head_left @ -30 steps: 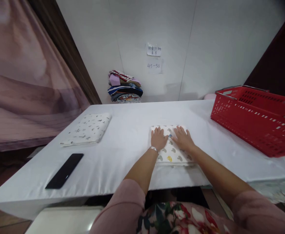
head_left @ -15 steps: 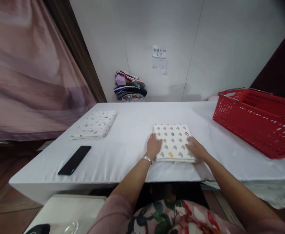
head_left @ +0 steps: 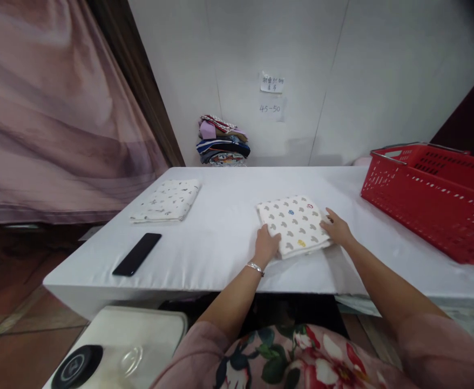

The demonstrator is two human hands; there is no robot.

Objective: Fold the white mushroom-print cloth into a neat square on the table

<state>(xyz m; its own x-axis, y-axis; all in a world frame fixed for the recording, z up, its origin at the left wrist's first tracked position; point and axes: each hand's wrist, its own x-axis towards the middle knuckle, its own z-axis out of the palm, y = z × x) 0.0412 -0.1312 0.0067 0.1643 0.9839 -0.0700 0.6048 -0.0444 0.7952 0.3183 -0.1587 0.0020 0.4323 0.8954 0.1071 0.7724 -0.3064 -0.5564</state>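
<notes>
Gripping the folded mushroom-print cloth [head_left: 293, 222] from both sides, the left hand [head_left: 266, 244] laps its thumb over the near-left edge, while the right hand [head_left: 337, 227], half-curled, pinches the right edge. It sits skewed between them, no clear long axis, mid-way along the white table's [head_left: 229, 216] near side, right hand nearer the red basket [head_left: 423, 200].

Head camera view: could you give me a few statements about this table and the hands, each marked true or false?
1. The left hand and right hand both touch the mushroom-print cloth. True.
2. The print on the mushroom-print cloth is entirely grey. False: yellow, blue and red show too.
3. A red basket stands on the white table. True.
4. The black phone lies inside the red basket. False: the black phone lies on the white table.
</notes>
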